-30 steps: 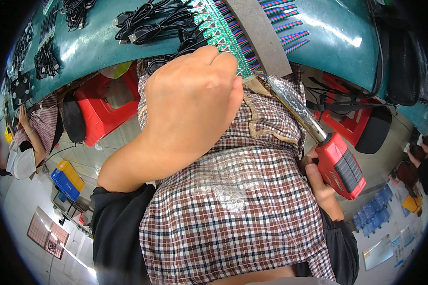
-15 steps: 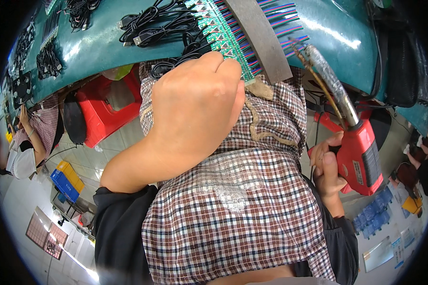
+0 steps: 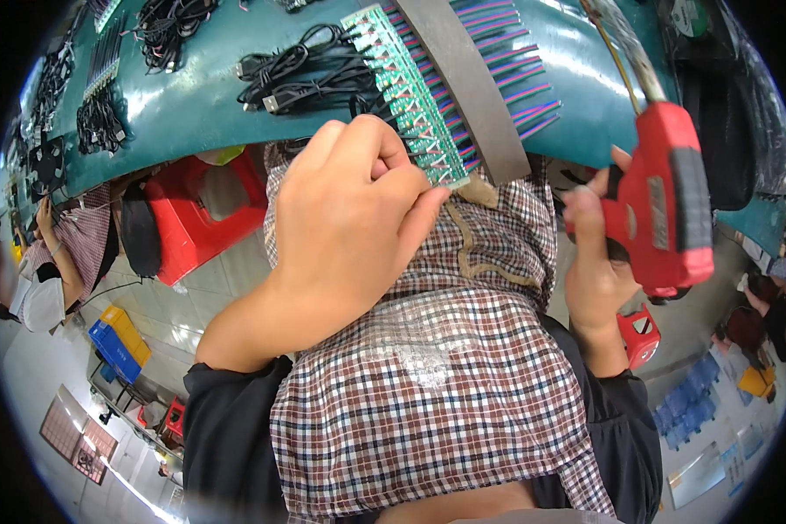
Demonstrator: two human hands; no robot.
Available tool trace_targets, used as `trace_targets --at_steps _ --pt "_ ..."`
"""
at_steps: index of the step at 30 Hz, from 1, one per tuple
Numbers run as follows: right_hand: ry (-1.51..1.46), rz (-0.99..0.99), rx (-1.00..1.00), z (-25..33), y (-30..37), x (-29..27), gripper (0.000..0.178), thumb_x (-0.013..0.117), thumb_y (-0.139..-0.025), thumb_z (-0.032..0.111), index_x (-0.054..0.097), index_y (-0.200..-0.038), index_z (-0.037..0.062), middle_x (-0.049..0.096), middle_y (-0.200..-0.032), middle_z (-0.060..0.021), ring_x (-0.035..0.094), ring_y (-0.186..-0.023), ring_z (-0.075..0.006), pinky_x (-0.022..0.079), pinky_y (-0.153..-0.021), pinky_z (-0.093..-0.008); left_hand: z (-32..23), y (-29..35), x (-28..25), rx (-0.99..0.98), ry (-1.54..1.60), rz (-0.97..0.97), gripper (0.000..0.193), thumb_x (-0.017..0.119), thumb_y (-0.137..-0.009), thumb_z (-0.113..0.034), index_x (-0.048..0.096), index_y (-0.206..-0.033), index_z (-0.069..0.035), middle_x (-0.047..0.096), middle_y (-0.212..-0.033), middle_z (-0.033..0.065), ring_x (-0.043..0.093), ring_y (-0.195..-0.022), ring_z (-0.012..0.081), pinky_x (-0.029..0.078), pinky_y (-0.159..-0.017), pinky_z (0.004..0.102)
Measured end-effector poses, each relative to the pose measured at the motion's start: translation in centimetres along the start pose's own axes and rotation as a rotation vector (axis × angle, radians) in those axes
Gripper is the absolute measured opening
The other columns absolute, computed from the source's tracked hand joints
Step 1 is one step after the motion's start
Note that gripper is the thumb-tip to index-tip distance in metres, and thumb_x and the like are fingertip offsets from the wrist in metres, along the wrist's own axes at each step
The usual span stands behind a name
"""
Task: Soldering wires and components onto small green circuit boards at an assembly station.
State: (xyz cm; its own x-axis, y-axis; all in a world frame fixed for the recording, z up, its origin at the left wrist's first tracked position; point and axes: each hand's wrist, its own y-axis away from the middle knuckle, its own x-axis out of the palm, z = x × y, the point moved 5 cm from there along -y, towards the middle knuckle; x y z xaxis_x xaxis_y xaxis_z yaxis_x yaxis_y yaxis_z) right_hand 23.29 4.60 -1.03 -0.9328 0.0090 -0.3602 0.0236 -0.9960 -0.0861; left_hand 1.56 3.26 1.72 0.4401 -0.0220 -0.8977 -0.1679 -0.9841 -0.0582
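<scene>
Meanwhile, left hand (image 3: 349, 218) pinches the green circuit strip (image 3: 410, 96), which runs toward upper centre, while right hand (image 3: 598, 253) grips a red glue gun (image 3: 668, 196) at right.

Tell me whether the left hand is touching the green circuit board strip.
Touching: in the head view, the left hand fingertips press on the near end of the green circuit board strip.

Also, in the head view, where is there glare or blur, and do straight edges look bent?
In the head view, glare lies on the teal table near the top right; the red tool in the right hand looks slightly motion-blurred; the table's edge curves from fisheye distortion; the left hand is sharp.
</scene>
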Motion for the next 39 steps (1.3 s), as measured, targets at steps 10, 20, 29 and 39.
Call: trace_targets --at_steps 10,20,29,39 --pt "0.366 -0.057 -0.529 2.7 -4.6 8.5 0.061 0.081 -0.064 0.004 0.051 -0.116 0.0004 0.055 -0.094 -0.0156 0.058 -0.076 -0.0354 0.05 -0.064 -0.0404 8.6 -5.9 0.1 -0.044 -0.082 -0.218 0.05 0.084 -0.069 -0.036 0.067 -0.104 -0.005 0.061 -0.1 0.0105 0.058 -0.098 0.0309 0.045 -0.084 0.0424" --pt "0.379 -0.153 -0.521 1.4 -5.9 6.0 0.062 0.085 -0.071 0.007 0.047 -0.12 -0.0019 0.055 -0.101 -0.0134 0.06 -0.088 -0.0275 0.05 -0.077 -0.0358 10.9 -6.6 -0.8 -0.368 0.245 0.046 0.044 0.088 -0.071 -0.027 0.056 -0.091 -0.004 0.061 -0.086 0.0065 0.058 -0.08 0.0131 0.049 -0.072 0.0291" --pt "0.623 -0.318 -0.481 -1.6 -7.0 0.4 0.059 0.083 -0.075 0.011 0.051 -0.123 -0.0003 0.059 -0.111 -0.0151 0.06 -0.1 -0.03 0.047 -0.09 -0.0368 13.0 -4.0 -5.5 -0.437 1.098 0.12 0.031 0.076 -0.085 -0.019 0.061 -0.109 -0.006 0.066 -0.091 -0.0006 0.061 -0.079 0.0069 0.049 -0.073 0.023" --pt "0.61 -0.304 -0.41 -0.9 -7.1 0.4 0.056 0.081 -0.073 0.006 0.05 -0.119 -0.0009 0.056 -0.108 -0.0167 0.059 -0.095 -0.0353 0.048 -0.086 -0.0398 35.3 2.3 -25.8 -0.706 0.776 -0.558 0.032 0.072 -0.088 -0.028 0.07 -0.108 -0.003 0.071 -0.092 0.0026 0.066 -0.072 0.0081 0.053 -0.064 0.0217"
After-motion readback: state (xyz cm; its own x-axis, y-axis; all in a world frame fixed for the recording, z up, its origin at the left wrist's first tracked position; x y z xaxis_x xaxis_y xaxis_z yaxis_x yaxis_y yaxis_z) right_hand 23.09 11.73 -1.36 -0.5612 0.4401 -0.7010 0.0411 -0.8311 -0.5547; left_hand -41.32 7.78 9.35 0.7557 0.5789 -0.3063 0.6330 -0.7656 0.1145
